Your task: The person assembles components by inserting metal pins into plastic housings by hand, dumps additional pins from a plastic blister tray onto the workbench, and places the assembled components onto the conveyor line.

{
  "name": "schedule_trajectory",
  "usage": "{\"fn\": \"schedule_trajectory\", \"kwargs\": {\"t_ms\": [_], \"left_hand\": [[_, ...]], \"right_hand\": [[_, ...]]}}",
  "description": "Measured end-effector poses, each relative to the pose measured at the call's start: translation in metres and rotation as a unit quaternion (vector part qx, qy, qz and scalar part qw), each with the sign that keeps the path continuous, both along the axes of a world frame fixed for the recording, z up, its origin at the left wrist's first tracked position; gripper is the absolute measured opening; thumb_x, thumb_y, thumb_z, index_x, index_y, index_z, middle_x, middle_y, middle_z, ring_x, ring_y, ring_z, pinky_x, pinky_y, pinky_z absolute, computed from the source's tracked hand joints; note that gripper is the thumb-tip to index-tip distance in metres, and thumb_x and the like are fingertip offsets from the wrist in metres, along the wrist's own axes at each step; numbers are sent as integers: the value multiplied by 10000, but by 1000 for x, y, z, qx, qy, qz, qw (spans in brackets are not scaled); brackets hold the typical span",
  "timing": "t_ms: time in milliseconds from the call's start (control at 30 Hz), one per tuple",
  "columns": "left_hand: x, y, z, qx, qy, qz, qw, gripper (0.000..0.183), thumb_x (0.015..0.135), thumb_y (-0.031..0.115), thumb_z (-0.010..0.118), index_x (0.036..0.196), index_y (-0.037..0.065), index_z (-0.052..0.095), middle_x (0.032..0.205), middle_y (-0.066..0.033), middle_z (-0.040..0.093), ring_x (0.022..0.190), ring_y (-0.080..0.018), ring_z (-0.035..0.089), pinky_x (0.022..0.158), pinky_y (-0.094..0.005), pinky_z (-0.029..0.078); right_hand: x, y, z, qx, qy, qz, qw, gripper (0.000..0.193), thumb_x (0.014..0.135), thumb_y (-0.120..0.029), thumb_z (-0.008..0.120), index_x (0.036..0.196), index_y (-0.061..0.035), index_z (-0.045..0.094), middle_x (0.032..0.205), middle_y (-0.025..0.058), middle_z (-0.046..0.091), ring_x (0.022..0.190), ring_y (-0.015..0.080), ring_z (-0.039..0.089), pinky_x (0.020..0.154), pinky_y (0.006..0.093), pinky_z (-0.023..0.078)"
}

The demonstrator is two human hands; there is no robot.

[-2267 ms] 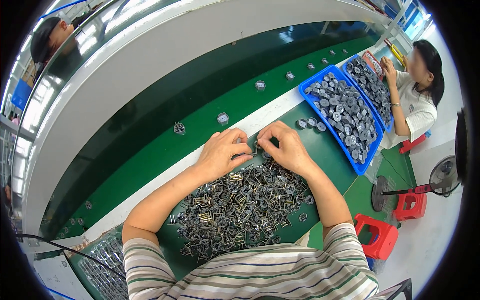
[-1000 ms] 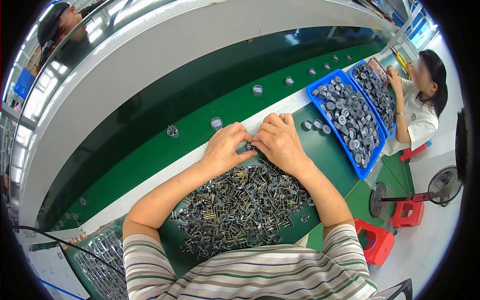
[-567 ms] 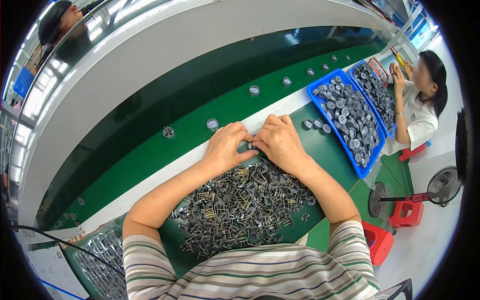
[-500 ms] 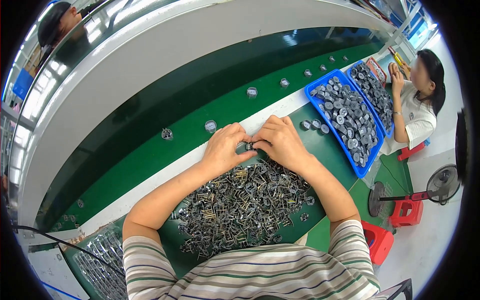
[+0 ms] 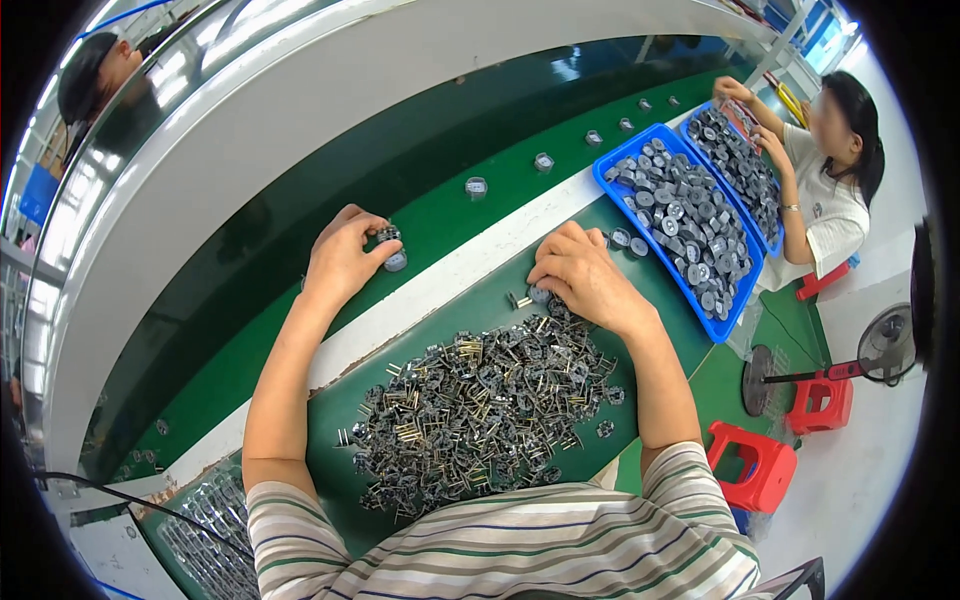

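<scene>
Presently the left hand (image 5: 343,255) is over the green belt (image 5: 440,225), and its grip pinches a small dark part (image 5: 388,233) between the thumb and the fingers. Just below this part is a clear-grey piece (image 5: 396,262) – if the two are touching, I cannot tell.

The right hand (image 5: 585,275) is low above the green worktop (image 5: 480,300), with fingers curled at a grey round piece (image 5: 539,295); whether this grip is pressed on it, I cannot tell. Just beside lies a part with brass-coloured pins (image 5: 519,300).

Nearer to the body spreads a large heap of pinned parts (image 5: 480,420) (dark, with many pins pointing in all directions). To the right is a blue tray (image 5: 718,330), full of grey round pieces – and beyond it sits a co-worker (image 5: 835,215).
</scene>
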State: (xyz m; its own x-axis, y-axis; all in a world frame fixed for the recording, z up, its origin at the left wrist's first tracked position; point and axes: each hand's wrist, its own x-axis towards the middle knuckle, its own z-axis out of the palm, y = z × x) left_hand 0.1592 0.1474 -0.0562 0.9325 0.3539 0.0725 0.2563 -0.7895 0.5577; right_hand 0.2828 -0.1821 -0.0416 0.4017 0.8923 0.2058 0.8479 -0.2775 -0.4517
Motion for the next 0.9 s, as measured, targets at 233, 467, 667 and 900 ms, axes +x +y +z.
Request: {"fn": "schedule_trajectory", "kwargs": {"t_ms": [233,467,667,900], "left_hand": [[-6,8,-3,14,38,-5,999,400,898,262,820,1208,34,714,1123,-105,658,965,-274,688,885,-392,564],[-14,-1,8,41,-4,-108,993,434,936,102,741,1354,99,626,1171,-143,551,947,-307,626,881,-413,523],[-20,-11,20,110,52,-196,973,342,778,-28,823,1104,54,762,1083,-105,604,1044,-300,641,899,-422,531],[-23,-14,22,173,24,-180,968,272,752,9,833,1015,3,763,1007,-114,660,1029,-311,665,873,-427,569]], "right_hand": [[11,-15,5,20,-148,-141,979,103,820,-88,784,914,-89,743,924,47,661,999,256,591,866,409,412],[-6,-24,14,-31,18,-37,999,181,869,-128,787,1040,-69,777,893,88,665,933,298,635,880,433,483],[-6,-20,10,-56,59,-18,996,88,885,-106,746,954,-53,755,968,104,695,996,329,666,917,454,519],[-11,-9,8,-9,59,-18,998,73,864,-116,759,894,-52,737,905,98,683,943,316,669,842,460,542]]}}
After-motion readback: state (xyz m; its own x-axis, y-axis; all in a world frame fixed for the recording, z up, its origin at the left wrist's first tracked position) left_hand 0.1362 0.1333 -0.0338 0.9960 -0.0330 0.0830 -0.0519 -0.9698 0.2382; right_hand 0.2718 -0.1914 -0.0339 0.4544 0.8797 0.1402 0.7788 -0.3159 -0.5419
